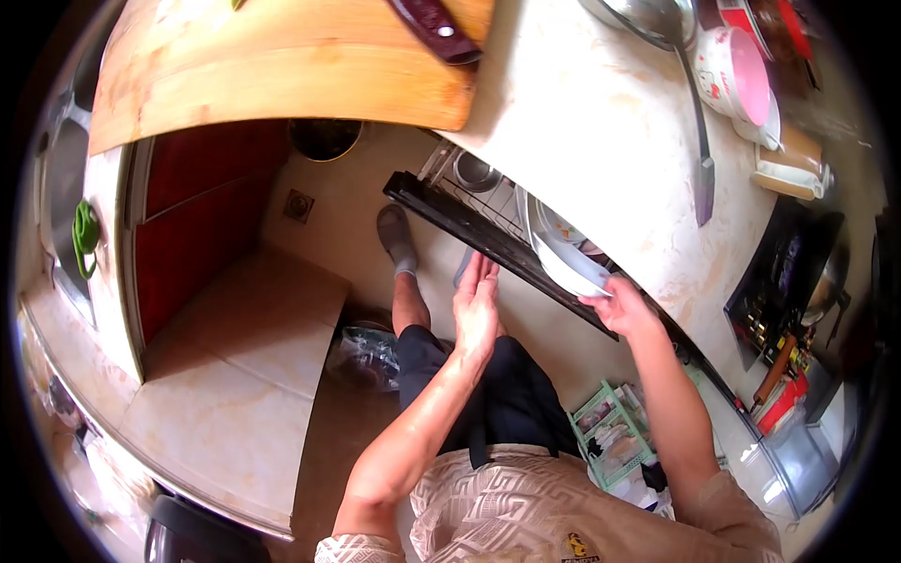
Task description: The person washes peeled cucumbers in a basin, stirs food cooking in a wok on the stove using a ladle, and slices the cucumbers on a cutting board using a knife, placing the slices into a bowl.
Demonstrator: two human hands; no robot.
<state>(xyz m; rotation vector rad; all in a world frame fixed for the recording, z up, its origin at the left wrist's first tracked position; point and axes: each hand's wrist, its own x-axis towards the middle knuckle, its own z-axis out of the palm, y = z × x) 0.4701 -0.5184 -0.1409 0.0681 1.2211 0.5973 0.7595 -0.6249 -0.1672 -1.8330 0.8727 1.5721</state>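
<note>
A pulled-out drawer with a dark front [497,248] stands below the worktop, a wire rack inside it. My right hand [623,308] pinches the rim of a white dish [566,266], which is tilted at the drawer's right part. Behind that dish lies a patterned dish [560,225], partly hidden by it. A round metal container [476,173] sits further left in the rack. My left hand [477,308] is just on the near side of the drawer front, fingers stretched out and together, holding nothing. Whether its fingertips touch the drawer front I cannot tell.
Above the drawer, the pale worktop [582,122] carries a ladle [694,122], a pink-lined bowl [737,75] and a stove [784,272]. A dark-handled knife [436,33] rests on the wooden board [282,66]. A green basket [610,432] stands low at right, a plastic bag [366,357] at left.
</note>
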